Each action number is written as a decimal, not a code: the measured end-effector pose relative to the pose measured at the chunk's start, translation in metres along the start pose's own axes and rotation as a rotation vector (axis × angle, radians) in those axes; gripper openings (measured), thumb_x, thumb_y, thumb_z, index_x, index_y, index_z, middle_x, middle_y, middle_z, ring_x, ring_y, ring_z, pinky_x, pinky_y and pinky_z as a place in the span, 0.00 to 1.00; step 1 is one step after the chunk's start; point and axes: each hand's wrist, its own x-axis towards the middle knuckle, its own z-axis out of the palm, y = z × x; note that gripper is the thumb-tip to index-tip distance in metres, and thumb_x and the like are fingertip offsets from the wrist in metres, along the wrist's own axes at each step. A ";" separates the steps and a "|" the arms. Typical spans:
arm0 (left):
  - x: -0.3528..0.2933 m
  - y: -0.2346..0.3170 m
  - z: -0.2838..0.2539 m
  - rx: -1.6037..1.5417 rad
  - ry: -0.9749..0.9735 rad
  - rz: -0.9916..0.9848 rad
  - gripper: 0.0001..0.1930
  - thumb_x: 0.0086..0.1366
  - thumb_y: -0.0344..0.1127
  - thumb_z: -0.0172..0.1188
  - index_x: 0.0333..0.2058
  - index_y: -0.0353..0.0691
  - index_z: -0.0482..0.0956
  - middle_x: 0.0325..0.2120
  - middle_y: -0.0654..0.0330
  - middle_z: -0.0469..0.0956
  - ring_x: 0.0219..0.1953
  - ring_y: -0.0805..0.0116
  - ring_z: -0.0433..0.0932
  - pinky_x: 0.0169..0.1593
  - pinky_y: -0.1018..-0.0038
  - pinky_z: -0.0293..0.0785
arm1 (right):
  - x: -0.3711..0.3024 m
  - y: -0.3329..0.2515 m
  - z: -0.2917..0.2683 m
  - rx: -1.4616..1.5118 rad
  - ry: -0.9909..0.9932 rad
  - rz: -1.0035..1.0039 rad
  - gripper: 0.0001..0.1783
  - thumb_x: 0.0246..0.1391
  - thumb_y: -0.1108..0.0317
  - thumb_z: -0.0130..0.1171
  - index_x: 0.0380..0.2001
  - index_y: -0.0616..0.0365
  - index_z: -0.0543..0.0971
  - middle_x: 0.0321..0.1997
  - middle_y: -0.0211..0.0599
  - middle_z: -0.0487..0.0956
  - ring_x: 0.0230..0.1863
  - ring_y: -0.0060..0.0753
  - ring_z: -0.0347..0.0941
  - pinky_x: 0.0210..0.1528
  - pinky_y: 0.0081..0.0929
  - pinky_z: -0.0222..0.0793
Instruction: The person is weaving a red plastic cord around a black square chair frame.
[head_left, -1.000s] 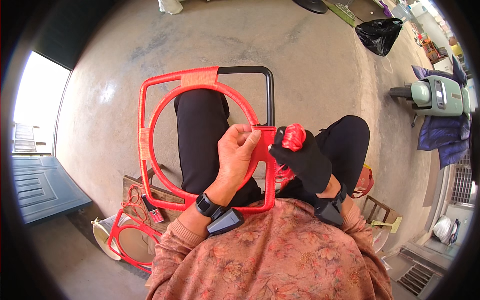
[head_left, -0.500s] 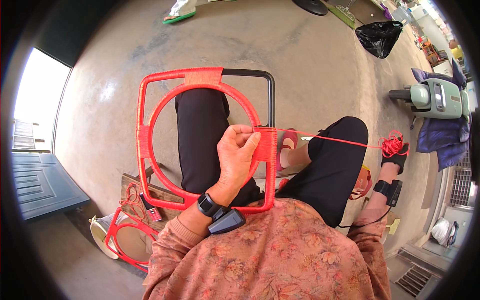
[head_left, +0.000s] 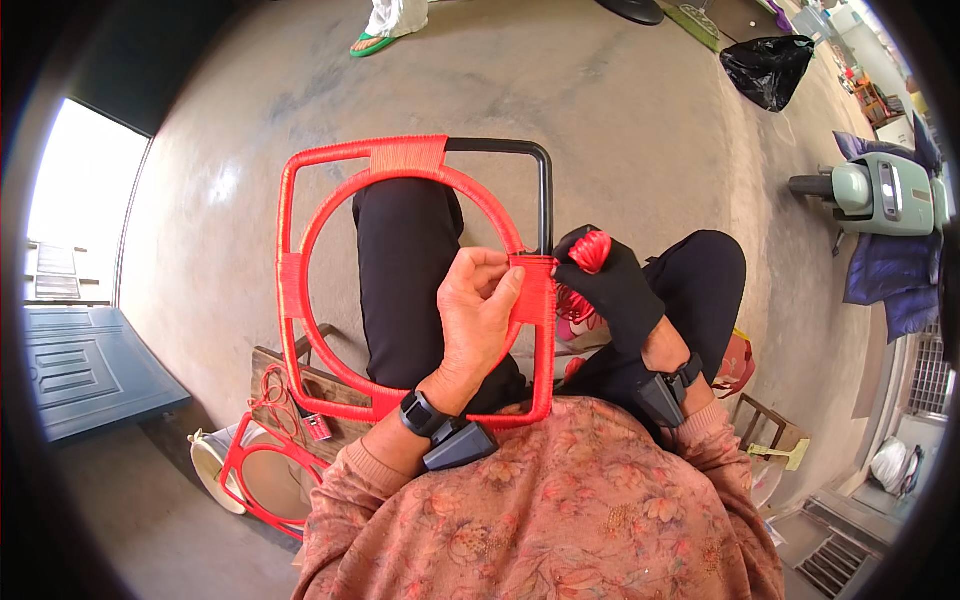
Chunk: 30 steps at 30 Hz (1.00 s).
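Observation:
A square metal frame with a round ring inside it (head_left: pixel 291 285) rests over my lap. Red cord wraps most of it; the upper right corner (head_left: pixel 546 190) is bare black metal. My bare left hand (head_left: pixel 472 312) pinches the wrapped band (head_left: pixel 535 290) joining ring and right side, thumb on its upper edge. Just right of that edge is my right hand (head_left: pixel 620 288) in a black glove, closed around a bundle of red cord (head_left: pixel 590 252). Loops of the cord hang below the glove. Its fingertips are close to the frame's right bar; whether they touch it is unclear.
At lower left, a second red frame (head_left: pixel 232 470) leans by a white bucket (head_left: pixel 208 462) and a wooden bench (head_left: pixel 335 430) with loose red cord. A person's foot in a green sandal (head_left: pixel 375 44) is at the top. A black bag (head_left: pixel 768 72) and green scooter (head_left: pixel 880 195) stand right.
My right hand has swung in from the far right to the frame's right side, bringing the cord bundle; the stretched cord is now slack. My left hand keeps its pinch.

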 end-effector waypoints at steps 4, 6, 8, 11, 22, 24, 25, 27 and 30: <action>0.001 -0.002 0.000 -0.045 0.010 -0.017 0.09 0.64 0.22 0.61 0.40 0.36 0.70 0.31 0.64 0.79 0.31 0.84 0.74 0.32 0.86 0.67 | 0.003 -0.002 -0.002 0.005 -0.033 0.057 0.10 0.48 0.72 0.68 0.34 0.61 0.78 0.31 0.29 0.79 0.34 0.19 0.73 0.39 0.24 0.72; 0.000 -0.002 0.001 -0.072 0.023 -0.011 0.10 0.63 0.21 0.61 0.40 0.35 0.70 0.31 0.64 0.79 0.32 0.83 0.75 0.34 0.86 0.69 | 0.005 -0.003 -0.004 0.014 -0.062 0.086 0.10 0.48 0.71 0.69 0.33 0.61 0.78 0.29 0.29 0.79 0.33 0.18 0.73 0.37 0.24 0.72; 0.000 -0.002 0.001 -0.059 0.031 -0.010 0.10 0.63 0.21 0.61 0.40 0.35 0.70 0.31 0.64 0.79 0.33 0.83 0.75 0.35 0.86 0.70 | 0.007 -0.005 -0.005 0.002 -0.102 0.113 0.10 0.48 0.71 0.69 0.32 0.61 0.78 0.28 0.28 0.79 0.31 0.18 0.72 0.36 0.24 0.72; 0.000 -0.003 0.001 -0.016 0.036 0.003 0.10 0.63 0.21 0.62 0.40 0.35 0.70 0.31 0.64 0.79 0.33 0.83 0.76 0.36 0.86 0.70 | 0.009 -0.004 -0.006 -0.022 -0.108 0.142 0.10 0.48 0.71 0.69 0.32 0.60 0.78 0.28 0.29 0.79 0.31 0.19 0.73 0.35 0.24 0.72; 0.006 -0.009 -0.001 0.104 0.048 0.067 0.10 0.62 0.21 0.62 0.39 0.34 0.70 0.29 0.60 0.80 0.31 0.80 0.78 0.33 0.82 0.74 | 0.013 0.015 -0.001 0.068 -0.081 0.103 0.09 0.50 0.72 0.67 0.32 0.61 0.77 0.29 0.29 0.79 0.33 0.20 0.73 0.38 0.23 0.71; 0.009 -0.007 -0.003 0.147 0.020 0.100 0.09 0.61 0.22 0.62 0.36 0.34 0.70 0.27 0.61 0.79 0.30 0.81 0.78 0.32 0.82 0.73 | 0.012 0.015 -0.002 0.060 -0.093 0.113 0.08 0.51 0.74 0.66 0.31 0.61 0.76 0.30 0.29 0.78 0.33 0.19 0.72 0.38 0.23 0.70; 0.010 -0.006 -0.004 0.177 0.005 0.104 0.08 0.61 0.23 0.62 0.35 0.34 0.70 0.26 0.61 0.79 0.29 0.81 0.77 0.31 0.81 0.72 | 0.012 0.015 -0.002 0.052 -0.092 0.118 0.08 0.51 0.73 0.66 0.31 0.61 0.76 0.30 0.28 0.78 0.33 0.19 0.72 0.38 0.23 0.70; 0.013 -0.004 -0.007 0.265 -0.023 0.123 0.08 0.60 0.23 0.61 0.33 0.34 0.69 0.23 0.63 0.77 0.27 0.82 0.75 0.30 0.81 0.72 | 0.011 0.014 -0.002 0.030 -0.093 0.120 0.09 0.50 0.72 0.68 0.31 0.60 0.77 0.29 0.28 0.78 0.33 0.19 0.72 0.37 0.23 0.70; 0.015 -0.002 -0.010 0.327 -0.059 0.132 0.08 0.60 0.23 0.61 0.31 0.35 0.68 0.20 0.64 0.75 0.25 0.83 0.73 0.30 0.82 0.70 | 0.011 0.012 -0.003 0.016 -0.093 0.119 0.11 0.48 0.69 0.70 0.31 0.60 0.79 0.28 0.29 0.79 0.31 0.18 0.73 0.35 0.24 0.71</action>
